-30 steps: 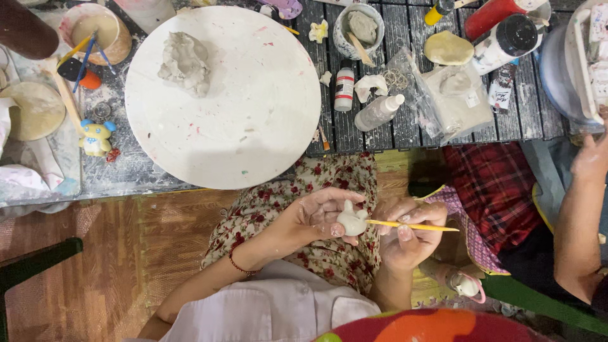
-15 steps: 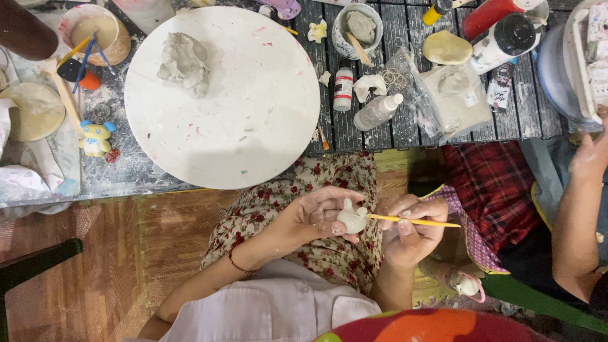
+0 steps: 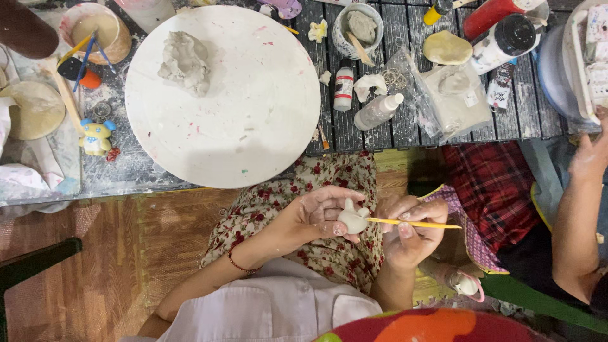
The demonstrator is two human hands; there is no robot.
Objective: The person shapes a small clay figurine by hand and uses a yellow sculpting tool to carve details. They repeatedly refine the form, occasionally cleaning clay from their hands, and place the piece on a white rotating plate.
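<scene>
Both of our hands work over our lap, below the near edge of the slatted worktable (image 3: 392,136). From the head view, our left hand (image 3: 320,215) has its fingers curled tight around a small pale clay figurine (image 3: 352,218), while our right hand (image 3: 408,231) pinches a thin yellow modelling stick (image 3: 415,223), its tip touching the figurine. We judge we are detailing the surface; the next stroke calls for light pressure. A lump of grey clay (image 3: 185,62) sits on the round white board (image 3: 253,126).
</scene>
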